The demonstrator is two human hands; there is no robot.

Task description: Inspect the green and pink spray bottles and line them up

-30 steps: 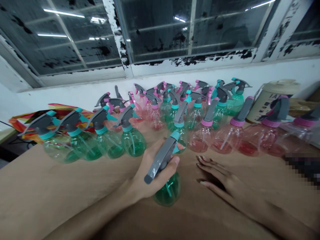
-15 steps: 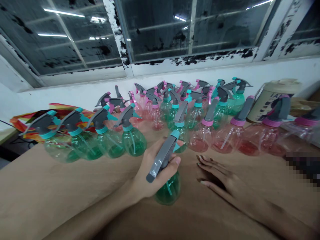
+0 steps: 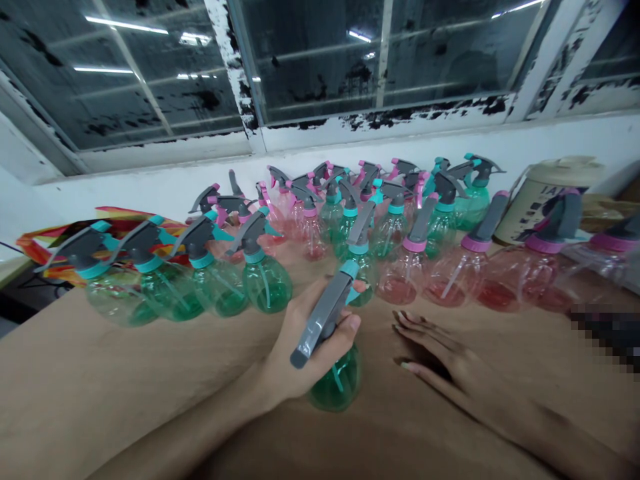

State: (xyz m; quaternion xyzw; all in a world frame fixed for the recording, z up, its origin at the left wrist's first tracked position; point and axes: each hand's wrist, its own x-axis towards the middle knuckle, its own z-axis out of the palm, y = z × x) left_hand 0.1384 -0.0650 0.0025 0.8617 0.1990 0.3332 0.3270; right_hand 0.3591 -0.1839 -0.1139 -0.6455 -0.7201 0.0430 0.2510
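Left hand [image 3: 295, 347] wrapped round the upper part of the green spray bottle [image 3: 335, 388], centre-near on the table [image 3: 150, 373], grey spray head [image 3: 324, 320] running near-left to far-right; right hand [image 3: 463, 368] apart to the right, fingers loosely spread, empty.

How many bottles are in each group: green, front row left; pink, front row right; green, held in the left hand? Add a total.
Green bottles, front row left: 4
Pink bottles, front row right: 4
Held green bottle, in the left hand: 1
Total: 9
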